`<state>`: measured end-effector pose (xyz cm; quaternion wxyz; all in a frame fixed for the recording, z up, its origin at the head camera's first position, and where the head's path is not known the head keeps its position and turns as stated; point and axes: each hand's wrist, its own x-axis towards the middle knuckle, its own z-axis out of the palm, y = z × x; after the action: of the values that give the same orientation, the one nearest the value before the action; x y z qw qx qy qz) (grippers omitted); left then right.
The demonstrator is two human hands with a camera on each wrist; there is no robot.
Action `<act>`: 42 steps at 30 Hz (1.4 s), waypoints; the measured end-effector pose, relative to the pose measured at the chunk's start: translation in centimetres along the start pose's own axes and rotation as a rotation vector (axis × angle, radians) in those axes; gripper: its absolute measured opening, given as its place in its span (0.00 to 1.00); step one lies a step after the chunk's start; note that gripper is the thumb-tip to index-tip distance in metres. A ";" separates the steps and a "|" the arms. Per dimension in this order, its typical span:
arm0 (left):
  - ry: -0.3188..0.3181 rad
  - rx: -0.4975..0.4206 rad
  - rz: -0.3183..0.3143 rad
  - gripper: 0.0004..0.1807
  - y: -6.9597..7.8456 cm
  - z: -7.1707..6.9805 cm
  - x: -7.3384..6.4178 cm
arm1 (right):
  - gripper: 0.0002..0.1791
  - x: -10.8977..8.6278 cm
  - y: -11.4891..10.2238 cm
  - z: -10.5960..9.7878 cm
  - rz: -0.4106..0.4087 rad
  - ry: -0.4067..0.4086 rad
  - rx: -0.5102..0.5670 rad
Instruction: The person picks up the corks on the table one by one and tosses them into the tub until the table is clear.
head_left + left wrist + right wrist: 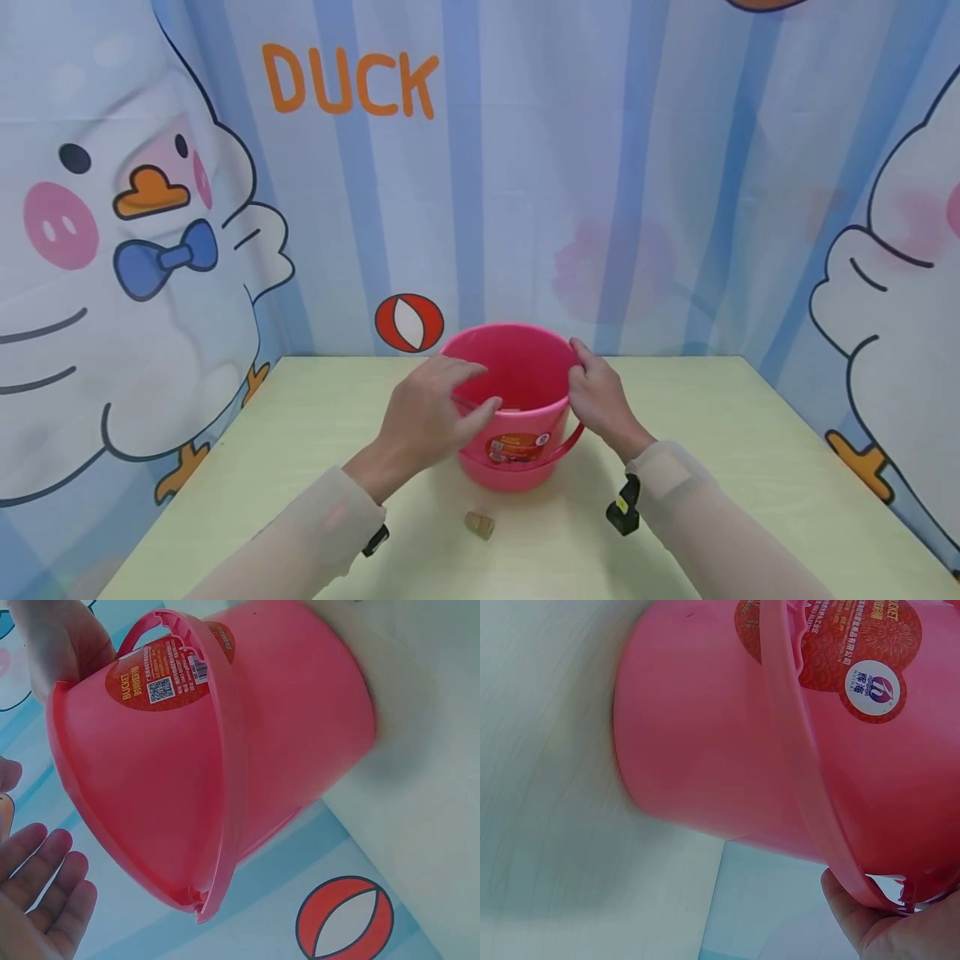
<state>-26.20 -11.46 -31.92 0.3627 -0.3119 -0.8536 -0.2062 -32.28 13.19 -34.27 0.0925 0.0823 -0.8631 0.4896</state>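
Note:
A pink plastic bucket [510, 479] stands upright on the table, its carry handle [229, 742] hanging down along the front. My right hand [603, 400] grips the bucket's right rim, with the fingers around the spot where the handle joins it; the right wrist view also shows this hand [900, 930] at the rim. At the left rim, my left hand [431, 412] hovers with thumb and fingers apart and nothing between them. In the left wrist view its fingers [56, 885] are spread beside the bucket's mouth. Most of the bucket's inside is hidden.
A small brown cork-like piece [480, 525] lies on the pale table [315, 500] just in front of the bucket. Behind the table hangs a blue and white curtain [517, 167] printed with ducks and a ball.

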 end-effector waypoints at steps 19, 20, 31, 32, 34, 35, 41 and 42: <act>-0.005 -0.010 0.021 0.21 -0.7 -1.2 -2.1 | 0.33 0.1 0.1 0.0 0.006 -0.001 0.008; -0.009 -0.011 0.017 0.21 -0.7 -1.3 -2.2 | 0.33 0.1 0.1 0.0 0.005 -0.001 0.009; -0.027 -0.033 0.021 0.22 -0.7 -1.5 -3.2 | 0.34 0.1 0.2 0.0 0.003 -0.005 0.014; -0.030 -0.038 0.023 0.22 -0.7 -1.4 -3.3 | 0.34 0.1 0.2 0.0 0.002 -0.005 0.013; -0.038 -0.047 0.023 0.22 -0.7 -1.4 -3.5 | 0.34 0.1 0.2 0.0 0.001 -0.006 0.011; -0.040 -0.048 0.025 0.23 -0.7 -1.4 -3.6 | 0.33 0.1 0.2 0.0 0.002 -0.007 0.011; -0.061 -0.067 0.035 0.25 -0.8 -1.3 -4.3 | 0.33 0.1 0.2 -0.1 0.007 -0.006 0.006; -0.068 -0.072 0.036 0.25 -0.8 -1.3 -4.4 | 0.33 0.1 0.2 -0.1 0.007 -0.006 0.008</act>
<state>-23.70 -14.48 -34.47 0.3257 -0.3469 -0.8516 -0.2198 -32.41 13.33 -34.38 0.0880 0.0810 -0.8618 0.4930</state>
